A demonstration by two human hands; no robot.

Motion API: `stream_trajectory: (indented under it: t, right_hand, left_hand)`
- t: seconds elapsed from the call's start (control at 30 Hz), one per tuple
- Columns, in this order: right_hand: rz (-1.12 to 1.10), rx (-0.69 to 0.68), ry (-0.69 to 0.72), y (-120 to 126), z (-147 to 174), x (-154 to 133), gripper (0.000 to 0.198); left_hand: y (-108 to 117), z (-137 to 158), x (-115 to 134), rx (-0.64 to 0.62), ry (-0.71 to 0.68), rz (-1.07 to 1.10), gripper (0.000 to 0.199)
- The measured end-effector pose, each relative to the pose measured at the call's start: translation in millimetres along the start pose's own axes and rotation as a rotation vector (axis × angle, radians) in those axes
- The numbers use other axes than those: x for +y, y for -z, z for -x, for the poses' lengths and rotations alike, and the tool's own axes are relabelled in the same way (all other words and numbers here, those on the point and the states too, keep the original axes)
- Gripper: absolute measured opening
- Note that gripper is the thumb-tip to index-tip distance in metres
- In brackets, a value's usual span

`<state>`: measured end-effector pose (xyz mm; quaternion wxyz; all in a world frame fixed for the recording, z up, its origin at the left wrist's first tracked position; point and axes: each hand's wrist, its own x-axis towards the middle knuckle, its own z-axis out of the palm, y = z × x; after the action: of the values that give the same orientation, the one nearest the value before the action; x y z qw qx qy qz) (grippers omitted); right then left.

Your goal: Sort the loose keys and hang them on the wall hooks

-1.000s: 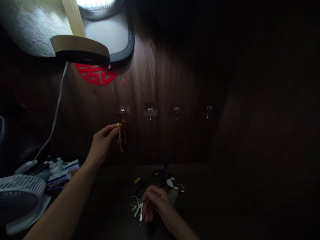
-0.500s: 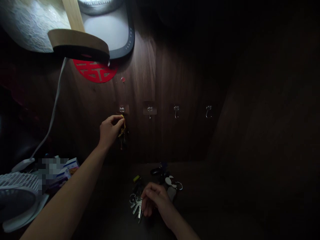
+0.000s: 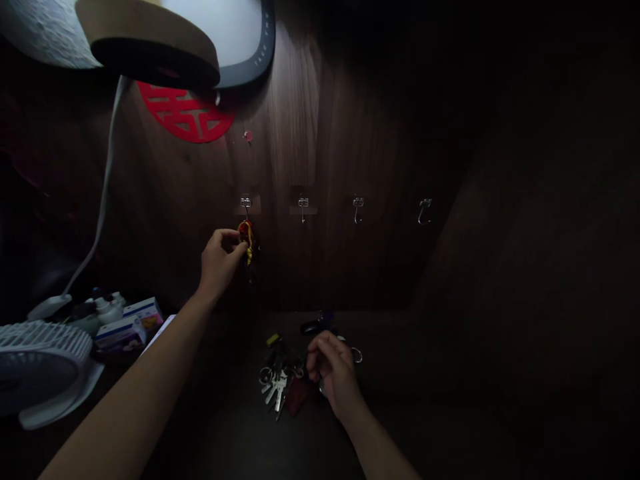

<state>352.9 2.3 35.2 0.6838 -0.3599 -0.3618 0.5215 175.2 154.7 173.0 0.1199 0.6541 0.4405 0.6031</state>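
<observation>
Right hand (image 3: 337, 375): lower centre of frame, forearm in from the bottom edge. Fingers loosely curled over a dark surface (image 3: 220, 427); cannot tell whether anything is gripped. A metal ring (image 3: 357, 355) shows just beyond it, to the right. Part of a pale, rounded item (image 3: 323, 388) peeks out below the fingers.

Left of that hand, on the same surface: silver keys (image 3: 276, 390), fanned out, with a dark red piece (image 3: 299, 395) beside them and a yellow-green tag (image 3: 273, 340) above. A black item (image 3: 313, 327) lies a little higher, near centre. Light poor here; outlines merge.

Lower left: white fan (image 3: 45, 363), ribbed on top, cut by the frame edge. Behind it, small boxes (image 3: 123, 333), white bottles (image 3: 109, 310), and a white cord (image 3: 106, 180) running upward.

Left hand (image 3: 219, 267): left of centre, arm rising from the lower left corner. Thumb and forefinger at a yellow cord (image 3: 250, 250), seemingly touching; cannot tell whether pinched tight. Cord hangs with something red (image 3: 243, 229) directly below the leftmost hook (image 3: 246, 203); whether looped over it, unclear.

On the wood panel (image 3: 295, 113), three more hooks (image 3: 303, 208) in a row rightward. Upper left: red cutout (image 3: 193, 120), partly behind a tan, round-edged object (image 3: 155, 27).
</observation>
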Motion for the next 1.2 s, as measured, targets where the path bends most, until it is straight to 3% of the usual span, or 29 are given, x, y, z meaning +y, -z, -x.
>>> stream_trajectory:
  t: [0.33,0.53,0.73,1.2]
  right_hand:
    - [0.025,0.124,0.064,1,-3,0,0.028]
    - [0.038,0.177,0.127,4,-4,1,0.026]
    - [0.056,0.184,0.119,3,-4,-1,0.026]
    - [0.064,0.155,0.107,4,-5,4,0.025]
  left_hand:
    - [0,64,-45,-0.140,0.117,-0.046,0.017]
    - [-15,114,-59,-0.421,0.138,0.011,0.018]
    - [-19,143,-60,-0.702,0.098,0.094,0.018]
    - [2,168,-55,-0.803,0.138,0.074,0.008]
